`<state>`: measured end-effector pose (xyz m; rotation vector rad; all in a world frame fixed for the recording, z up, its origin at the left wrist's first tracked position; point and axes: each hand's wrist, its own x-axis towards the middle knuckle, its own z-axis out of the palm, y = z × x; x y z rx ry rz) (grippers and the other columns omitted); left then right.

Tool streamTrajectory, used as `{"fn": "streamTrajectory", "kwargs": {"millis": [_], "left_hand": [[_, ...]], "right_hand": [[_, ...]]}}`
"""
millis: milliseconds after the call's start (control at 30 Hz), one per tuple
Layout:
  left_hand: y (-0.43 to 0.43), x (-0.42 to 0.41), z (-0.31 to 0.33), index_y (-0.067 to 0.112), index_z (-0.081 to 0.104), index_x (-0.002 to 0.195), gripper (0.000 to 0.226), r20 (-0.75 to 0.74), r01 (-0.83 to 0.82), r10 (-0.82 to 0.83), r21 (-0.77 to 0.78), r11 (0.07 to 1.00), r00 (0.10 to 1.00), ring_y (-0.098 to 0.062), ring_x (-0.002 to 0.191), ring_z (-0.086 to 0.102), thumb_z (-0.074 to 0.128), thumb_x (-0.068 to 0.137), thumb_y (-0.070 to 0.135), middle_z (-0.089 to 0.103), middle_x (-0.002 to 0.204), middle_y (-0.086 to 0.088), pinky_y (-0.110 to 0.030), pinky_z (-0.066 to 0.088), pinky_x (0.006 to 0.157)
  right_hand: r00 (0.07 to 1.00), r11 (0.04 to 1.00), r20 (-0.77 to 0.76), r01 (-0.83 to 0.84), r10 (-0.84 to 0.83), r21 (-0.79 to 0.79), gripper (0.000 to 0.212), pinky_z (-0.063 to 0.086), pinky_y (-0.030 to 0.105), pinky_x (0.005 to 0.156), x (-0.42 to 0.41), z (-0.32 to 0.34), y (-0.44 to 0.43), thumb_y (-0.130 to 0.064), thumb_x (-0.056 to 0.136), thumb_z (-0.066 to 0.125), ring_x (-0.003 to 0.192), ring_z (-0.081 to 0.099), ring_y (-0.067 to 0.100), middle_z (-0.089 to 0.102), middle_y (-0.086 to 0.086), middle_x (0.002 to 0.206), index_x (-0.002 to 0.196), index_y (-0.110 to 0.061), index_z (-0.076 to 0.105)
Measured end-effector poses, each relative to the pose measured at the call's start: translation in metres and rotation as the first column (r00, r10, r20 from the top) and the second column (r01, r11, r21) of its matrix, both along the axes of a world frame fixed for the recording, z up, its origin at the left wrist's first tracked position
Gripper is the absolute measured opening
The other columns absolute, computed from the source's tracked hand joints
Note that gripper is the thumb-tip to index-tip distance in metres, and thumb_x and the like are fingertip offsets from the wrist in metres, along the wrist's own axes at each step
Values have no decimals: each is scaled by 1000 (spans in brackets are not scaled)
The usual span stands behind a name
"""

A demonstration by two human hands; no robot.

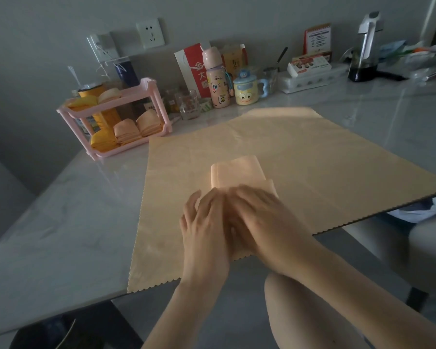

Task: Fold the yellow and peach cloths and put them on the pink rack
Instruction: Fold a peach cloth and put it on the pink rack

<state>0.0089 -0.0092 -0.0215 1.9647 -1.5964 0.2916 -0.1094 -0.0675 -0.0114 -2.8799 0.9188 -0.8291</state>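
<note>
peach cloth, folded into a narrow pad, lies on the middle of a large spread cloth of the same colour that covers the table. both hands lie flat on the pad's near end, side by side and touching. the left hand has its fingers straight and slightly spread, and the right hand, blurred, lies palm down with its fingers extended; neither curls round the fabric. beyond the spread cloth's far left corner stands the pink rack, which holds folded yellow cloths and peach ones.
</note>
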Motion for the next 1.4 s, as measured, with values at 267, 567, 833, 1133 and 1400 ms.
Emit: {"fn": "streamTrajectory", "kwargs": {"millis": [267,567,833,1133,1400], "left_hand": [[-1,7,6,24,0,148,50,-75,59,-34,353,934,997,-13,143,-11,17,101,28,-5,156,9,-28,-2,115],[1,10,11,27,-2,148,68,-141,111,-54,437,892,989,-3,141,-13,5,81,39,-8,155,15,-24,-10,113],[-7,24,28,29,29,141,64,-226,177,-96,371,912,969,-9,132,26,38,78,39,33,144,13,-25,17,109],[-20,40,23,19,66,102,20,-199,203,-180,104,974,963,-12,95,49,54,90,9,62,97,5,-21,37,77],[5,40,24,32,56,88,15,-361,316,-262,100,943,895,-3,85,54,45,96,25,60,85,18,-15,42,71]], "right_hand": [[969,978,-144,206,-199,35,81,44,46,99,-8,-14,0,-52,97,6,116,56,35,58,23,124,117,5,60],[967,973,-156,214,-200,81,56,38,61,93,-12,-7,0,-40,84,29,115,58,31,62,17,121,108,-6,66],[984,972,-162,104,-71,210,45,25,37,105,-16,24,-19,-36,81,33,125,42,14,47,-6,136,121,-24,51],[997,918,61,9,-37,397,37,46,22,65,-27,24,-46,2,81,52,76,60,10,66,-7,89,105,-23,65],[955,791,294,-204,32,576,10,48,34,78,-55,25,-36,-29,89,59,86,61,12,66,-4,90,97,-22,61]]}}
